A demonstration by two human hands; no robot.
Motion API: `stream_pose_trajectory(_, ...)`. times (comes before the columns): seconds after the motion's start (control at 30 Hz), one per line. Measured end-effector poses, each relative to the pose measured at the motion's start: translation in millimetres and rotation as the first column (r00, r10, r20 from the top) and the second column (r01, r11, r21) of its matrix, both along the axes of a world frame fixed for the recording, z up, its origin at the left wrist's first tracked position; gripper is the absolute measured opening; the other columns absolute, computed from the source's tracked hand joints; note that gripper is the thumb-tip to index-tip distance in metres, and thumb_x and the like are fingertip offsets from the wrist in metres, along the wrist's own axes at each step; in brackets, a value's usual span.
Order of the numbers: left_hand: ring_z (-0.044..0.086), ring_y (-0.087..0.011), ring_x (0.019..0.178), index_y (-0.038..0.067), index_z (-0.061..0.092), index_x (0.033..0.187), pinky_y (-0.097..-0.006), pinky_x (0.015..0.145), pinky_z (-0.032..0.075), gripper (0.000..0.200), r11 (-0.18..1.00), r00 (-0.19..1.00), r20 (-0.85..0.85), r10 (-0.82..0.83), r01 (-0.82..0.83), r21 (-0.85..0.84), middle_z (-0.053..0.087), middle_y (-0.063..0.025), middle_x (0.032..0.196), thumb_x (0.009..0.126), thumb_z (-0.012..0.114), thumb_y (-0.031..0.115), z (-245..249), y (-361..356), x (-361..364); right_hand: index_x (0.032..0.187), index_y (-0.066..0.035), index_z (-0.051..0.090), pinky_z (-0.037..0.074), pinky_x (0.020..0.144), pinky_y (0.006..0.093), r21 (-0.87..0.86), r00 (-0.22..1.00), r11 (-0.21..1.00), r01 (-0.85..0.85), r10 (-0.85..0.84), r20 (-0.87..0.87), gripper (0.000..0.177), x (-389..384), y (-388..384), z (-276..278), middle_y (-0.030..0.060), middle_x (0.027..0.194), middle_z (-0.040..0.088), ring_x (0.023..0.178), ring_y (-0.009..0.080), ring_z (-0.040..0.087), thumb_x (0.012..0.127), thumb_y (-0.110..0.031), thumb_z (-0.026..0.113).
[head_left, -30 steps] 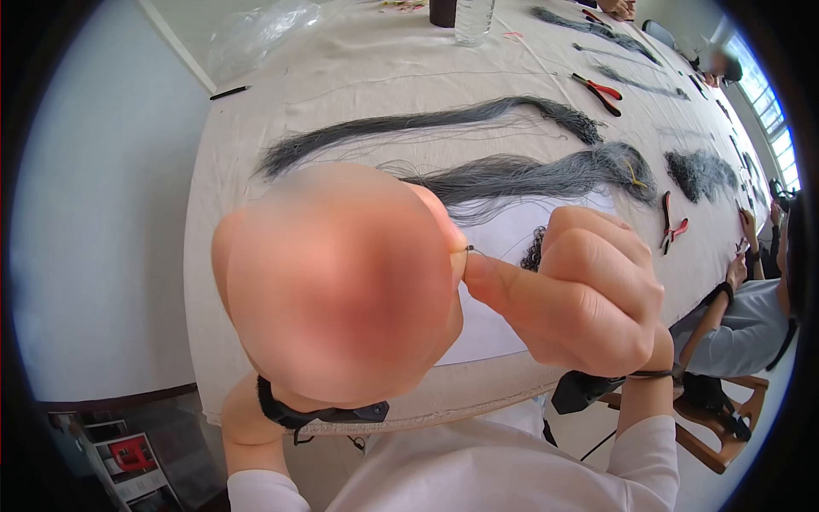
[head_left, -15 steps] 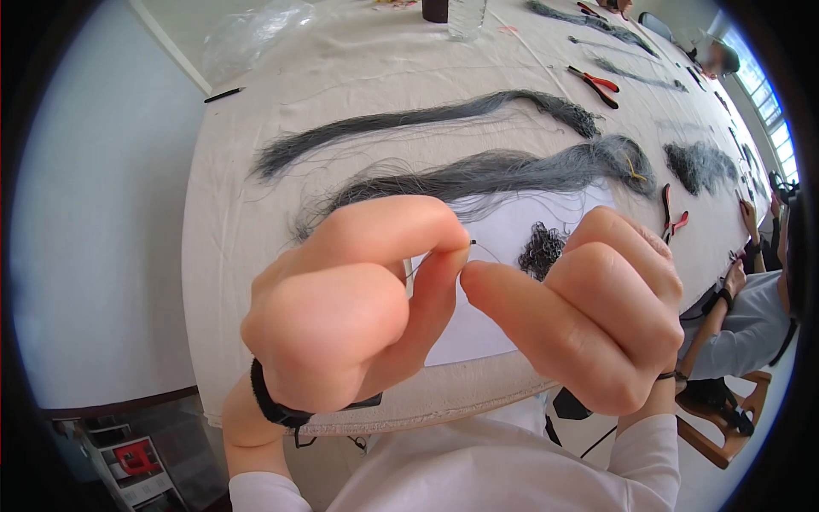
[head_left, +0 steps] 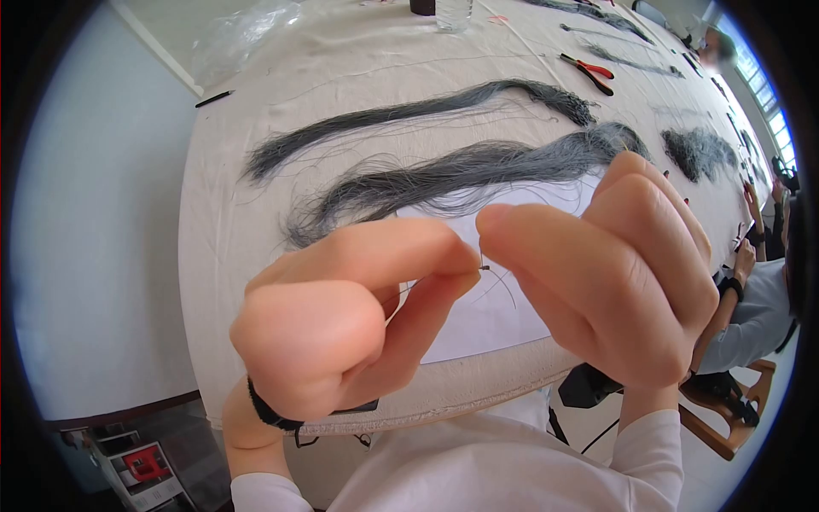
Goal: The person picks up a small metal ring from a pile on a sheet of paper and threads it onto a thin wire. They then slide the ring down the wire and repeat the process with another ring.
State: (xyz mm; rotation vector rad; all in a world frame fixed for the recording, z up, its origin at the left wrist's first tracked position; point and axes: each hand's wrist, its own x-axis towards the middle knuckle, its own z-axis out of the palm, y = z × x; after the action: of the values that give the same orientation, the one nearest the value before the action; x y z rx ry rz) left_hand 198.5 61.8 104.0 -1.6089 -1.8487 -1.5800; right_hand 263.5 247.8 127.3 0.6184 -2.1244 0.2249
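— Dark strand (head_left: 503, 290), hair-fine, is what you have hold of. Your left hand (head_left: 341, 316) has thumb and forefinger closed tight on it, the other fingers curled under. A small dark speck (head_left: 484, 268) sits on the strand right at the pinch, and its loose ends hang just below.

— And my right?

— Your right hand (head_left: 614, 273) is closed as well, fingers folded in, with one tip pressed against the left forefinger at that same spot. Whether the strand runs between the right hand's own fingers, I cannot tell.

— What has changed?

— Half a second ago the right fingertip stood just beside the left pinch. Now it is on top of it and touching. The right hand has also risen nearer the camera and now covers the dark curly clump that showed on the white sheet (head_left: 486, 333). My judgement: the strand is now held at one point between both hands, above the lower middle of the frame.

— The surface?

— A beige cloth (head_left: 222, 239) covers the table, with the white sheet under your hands. Beyond it lie two long grey hair bundles (head_left: 461, 171), and a smaller tuft (head_left: 695, 154) at the right. Red-handled pliers (head_left: 589, 72) are at the upper right, a black pen (head_left: 213, 98) and clear plastic (head_left: 247, 34) at the upper left.

— The room?

— A pale floor is at the left. Another person's grey sleeve (head_left: 742, 333) shows at the right edge above a wooden chair (head_left: 734, 418), and bright windows (head_left: 772, 119) are behind.
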Motion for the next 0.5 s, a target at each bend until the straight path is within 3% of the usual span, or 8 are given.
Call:
stream_pose_trajectory(0.13,0.064,-0.0213,0.068,0.006,0.020,0.092,-0.0183,0.060,0.050,0.050,1.000,1.000,-0.020,-0.002,0.002,-0.002,0.060,-0.0314,0.091,0.075,0.058,-0.021,1,0,-1,0.082,-0.003,0.069,0.026,0.040,0.0237,-0.089,0.989,0.993,-0.074,0.062,-0.137,0.033,-12,6,-10,-0.0003,0.059,0.050,0.047,0.0119,0.038,0.050,0.001,0.078)
stream_pose_trajectory(0.23,0.065,-0.0221,0.068,0.006,0.020,0.092,-0.0185,0.059,0.050,0.050,1.000,0.999,-0.035,0.000,0.000,0.001,0.061,-0.0321,0.090,0.075,0.058,-0.022,2,1,-4,0.082,-0.002,0.069,0.027,0.040,0.0243,-0.197,0.976,0.957,-0.211,0.218,0.015,0.032,-16,8,-10,0.0020,0.058,0.050,0.046,0.0121,0.039,0.052,0.008,0.072)
stream_pose_trajectory(0.5,0.058,-0.0120,0.064,0.007,0.019,0.092,-0.0157,0.059,0.046,0.049,0.991,0.989,-0.091,0.118,-0.111,0.078,0.062,-0.0292,0.093,0.080,0.058,-0.019,4,-3,-5,0.079,-0.001,0.068,0.026,0.038,0.0237,-0.264,0.957,0.927,-0.265,0.286,0.043,0.027,-17,-1,-15,0.0003,0.054,0.045,0.043,0.0119,0.040,0.053,0.007,0.071)
